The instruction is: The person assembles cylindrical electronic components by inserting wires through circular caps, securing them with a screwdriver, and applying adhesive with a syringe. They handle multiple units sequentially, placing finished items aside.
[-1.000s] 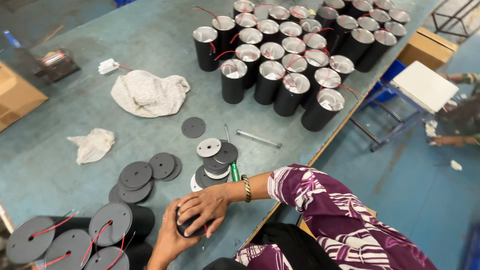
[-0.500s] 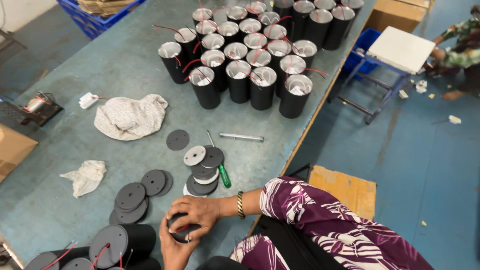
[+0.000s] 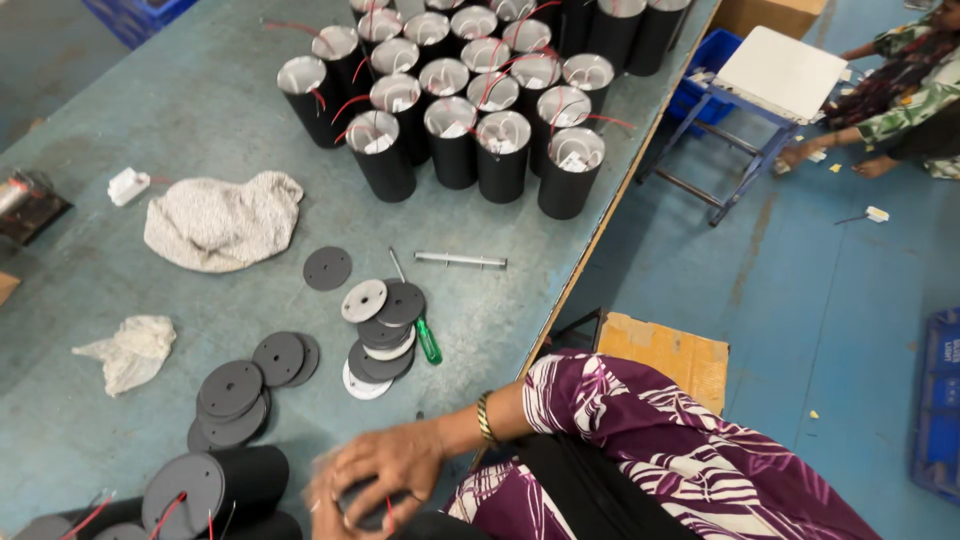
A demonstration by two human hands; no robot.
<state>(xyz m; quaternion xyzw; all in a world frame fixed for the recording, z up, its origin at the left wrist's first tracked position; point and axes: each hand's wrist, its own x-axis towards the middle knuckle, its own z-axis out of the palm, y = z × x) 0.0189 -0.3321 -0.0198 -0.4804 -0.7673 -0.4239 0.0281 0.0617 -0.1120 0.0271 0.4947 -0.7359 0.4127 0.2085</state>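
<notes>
Your right hand (image 3: 385, 470) lies at the bottom edge of the view, fingers curled down over a black cylinder (image 3: 365, 498) that is mostly hidden beneath them; a red wire (image 3: 388, 510) shows at its front. The hand is blurred, so you cannot tell how firmly it grips. Your left hand is not clearly in view. Just left of the hand lie capped black cylinders (image 3: 215, 485) on their sides, red leads coming from the caps. Beyond them, flat discs (image 3: 235, 395) sit in low stacks, dark grey with a few pale ones (image 3: 363, 300) mixed in, and a green-handled screwdriver (image 3: 425, 335) lies against them. A metal rod (image 3: 460, 260) lies further out. A cluster of upright open cylinders (image 3: 455, 120) stands at the far side, white inside with red wires. Two rags, one large (image 3: 220, 220) and one small (image 3: 130, 350), and a small white plug (image 3: 127, 185) lie to the left. The table (image 3: 150, 100) is worn blue-green, its right edge running diagonally. Off that edge the blue floor (image 3: 800, 330) holds a cardboard box (image 3: 665, 355) close by your sleeve (image 3: 650, 450), a white-topped stool (image 3: 780, 75), and another person's hand (image 3: 800, 152) reaching down.
</notes>
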